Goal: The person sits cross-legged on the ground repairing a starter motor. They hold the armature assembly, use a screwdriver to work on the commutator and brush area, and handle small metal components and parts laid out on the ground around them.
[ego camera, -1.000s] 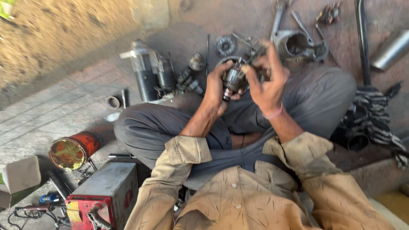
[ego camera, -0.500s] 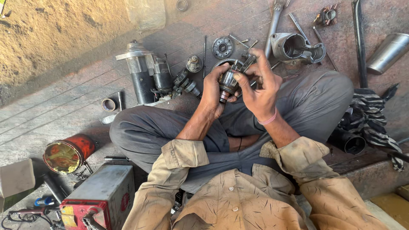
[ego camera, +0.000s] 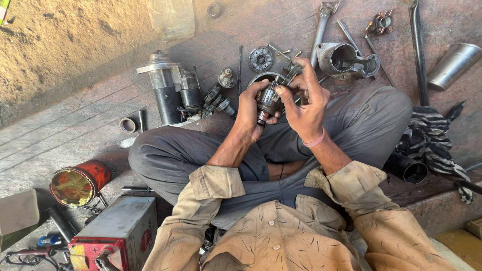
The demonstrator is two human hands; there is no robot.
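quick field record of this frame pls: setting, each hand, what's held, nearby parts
setting: person seated cross-legged on a paved floor, parts spread in front
left hand: wraps the small cylindrical metal part from its left side
right hand: fingers on the same part's upper end, pink band at the wrist
beyond left hand: starter motor body, toothed disc
beyond right hand: open metal housing, long dark bar
near left knee: red tin can on its side, battery

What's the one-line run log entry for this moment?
left hand: gripping small motor part | right hand: fingers on same part, over lap | floor: starter motor, metal housing | red can at left
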